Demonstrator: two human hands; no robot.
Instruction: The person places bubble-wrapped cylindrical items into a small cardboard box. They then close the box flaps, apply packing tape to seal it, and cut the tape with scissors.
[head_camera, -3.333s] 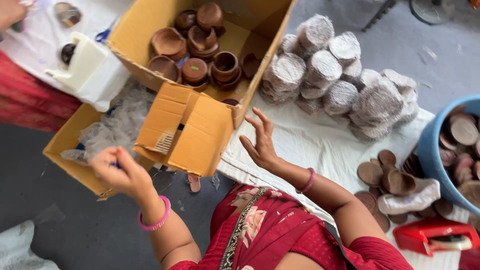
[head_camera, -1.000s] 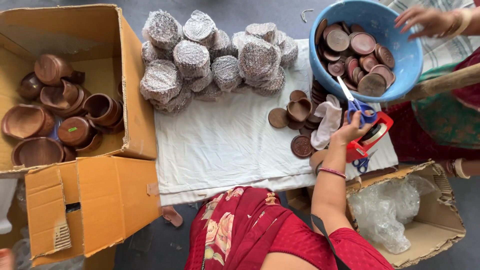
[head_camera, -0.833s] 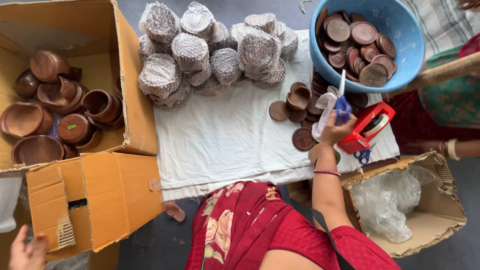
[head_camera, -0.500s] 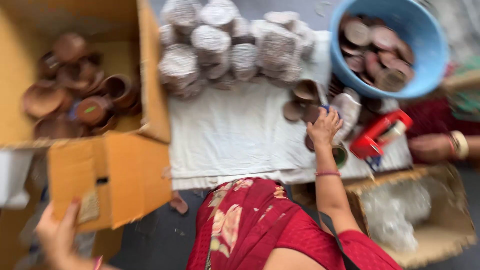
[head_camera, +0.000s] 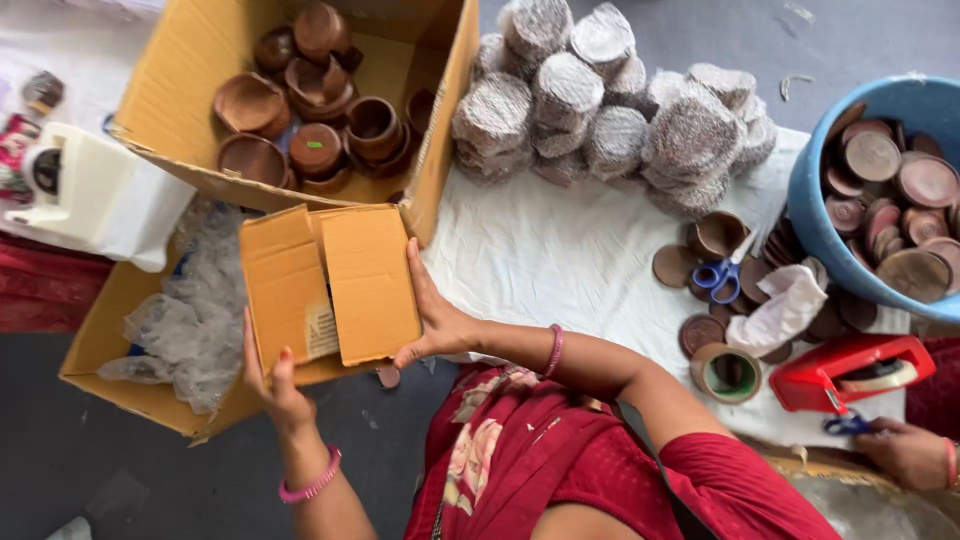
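My left hand (head_camera: 275, 385) grips the lower edge of two folded cardboard flaps (head_camera: 330, 285) of a big open cardboard box (head_camera: 190, 75). My right hand (head_camera: 430, 320) holds the right edge of the same flaps, fingers stretched up along it. Inside the box lie several brown clay cups (head_camera: 310, 120), some stacked. I wear a red patterned garment and pink bangles.
A white cloth (head_camera: 560, 260) carries several net-wrapped bundles (head_camera: 600, 100), loose clay lids, blue scissors (head_camera: 720, 278) and a tape roll (head_camera: 727, 372). A blue tub (head_camera: 815, 215) of lids stands right. Another person's hand (head_camera: 905, 450) rests by a red tape dispenser (head_camera: 850, 370). A second box with plastic wrap (head_camera: 150, 330) lies lower left.
My right hand left the scissors and tape dispenser at the right and came over to the box flaps. My left hand rose to grip the flaps. The view swung left.
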